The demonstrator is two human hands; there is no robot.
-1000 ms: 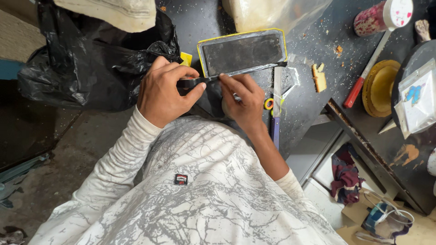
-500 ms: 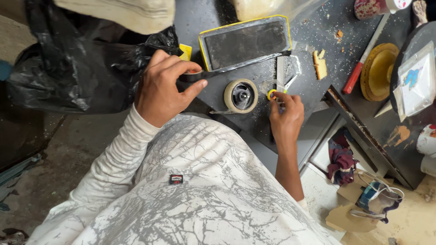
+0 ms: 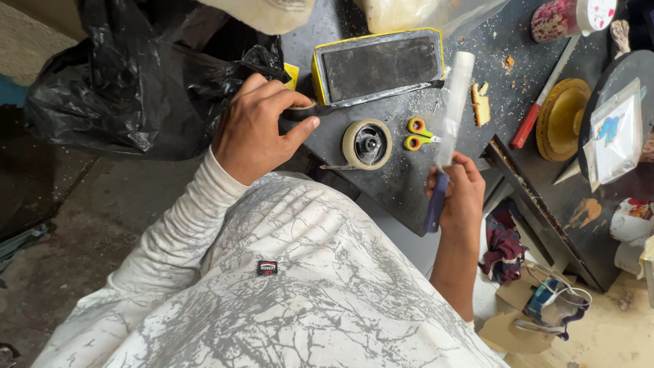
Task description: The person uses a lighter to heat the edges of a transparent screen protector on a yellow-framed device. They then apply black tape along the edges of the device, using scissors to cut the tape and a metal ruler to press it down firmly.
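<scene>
My left hand (image 3: 262, 126) is closed on a dark handle (image 3: 300, 112) whose thin blade (image 3: 381, 99) lies along the near edge of a yellow-framed dark block (image 3: 378, 65). My right hand (image 3: 463, 197) holds a long tool (image 3: 449, 102) upright by its blue handle; its upper part is wrapped in white. A roll of tape (image 3: 366, 143) lies on the dark table (image 3: 402, 191) between the hands. Small scissors with yellow and orange handles (image 3: 419, 134) lie just right of the roll.
A black plastic bag (image 3: 122, 82) bulges at the left. A red-handled tool (image 3: 538, 102), a yellow round disc (image 3: 562, 119) and a clear packet (image 3: 613, 136) lie at the right. Below the table's near corner are a crumpled cloth (image 3: 504, 245) and cardboard scraps (image 3: 524, 313).
My right hand left the blade, reached by the scissors, and now holds the blue-handled wrapped tool lifted off the table. The tape roll came into view. My left hand stayed on the handle.
</scene>
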